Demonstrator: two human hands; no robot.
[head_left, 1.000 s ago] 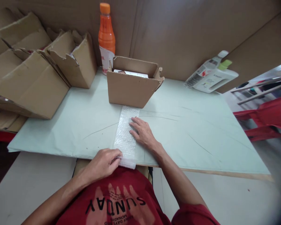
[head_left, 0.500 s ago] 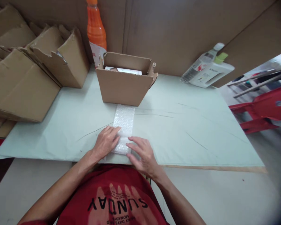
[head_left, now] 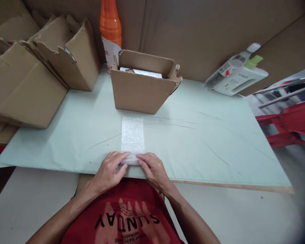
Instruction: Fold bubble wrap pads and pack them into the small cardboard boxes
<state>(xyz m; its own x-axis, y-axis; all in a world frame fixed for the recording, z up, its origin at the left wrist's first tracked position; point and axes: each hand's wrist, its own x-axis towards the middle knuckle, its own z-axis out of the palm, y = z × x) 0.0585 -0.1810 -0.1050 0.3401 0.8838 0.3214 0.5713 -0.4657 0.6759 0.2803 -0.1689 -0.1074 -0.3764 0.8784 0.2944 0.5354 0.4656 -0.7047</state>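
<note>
A strip of clear bubble wrap point(head_left: 132, 134) lies flat on the light green table cover, its near end folded or rolled into a thicker band. My left hand point(head_left: 113, 168) grips the left end of that band between thumb and fingers. At the right end, my right hand point(head_left: 154, 168) pinches it the same way. Whether anything is inside the fold cannot be made out. Just beyond the strip stands an open cardboard box point(head_left: 139, 91) with white, flat items showing inside.
Several open cardboard boxes point(head_left: 22, 81) crowd the left side. An orange bottle point(head_left: 110, 27) stands behind the middle box. A clear bottle point(head_left: 226, 69) and a white jug point(head_left: 241, 81) lean at the back right. A red chair point(head_left: 292, 118) is beyond the table's right edge.
The near end of the bubble wrap is now doubled over into a band, and the strip sits nearer me, apart from the box. Both hands have closed on the band's ends.
</note>
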